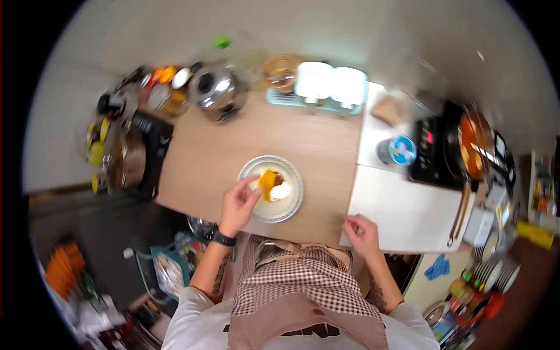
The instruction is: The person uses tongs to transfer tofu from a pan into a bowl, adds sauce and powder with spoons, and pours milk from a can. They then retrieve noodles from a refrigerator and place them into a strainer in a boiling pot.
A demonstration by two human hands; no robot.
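Note:
A round bowl (pixel 296 204) with a blue-patterned rim stands on the wooden table in front of me. In it lie orange-yellow powder (pixel 268 178), a dark reddish-brown patch (pixel 279 181) and a white heap (pixel 280 191). Over the bowl's left side is my left hand (pixel 238 204), thumb and forefinger curved with a gap between them, next to the orange-yellow powder; I see nothing held there. My right hand (pixel 363 234) is at the table's front edge, right of the bowl, with fingers curled in; whether anything is inside is hidden.
At right a pan (pixel 475 146) of red-orange food sits on a black induction cooker (pixel 429 140), its handle pointing toward me. A blue-lidded tub (pixel 402 150) stands beside it. A metal kettle (pixel 213 90), jars (pixel 166 99) and a pot (pixel 128 157) line the left and back.

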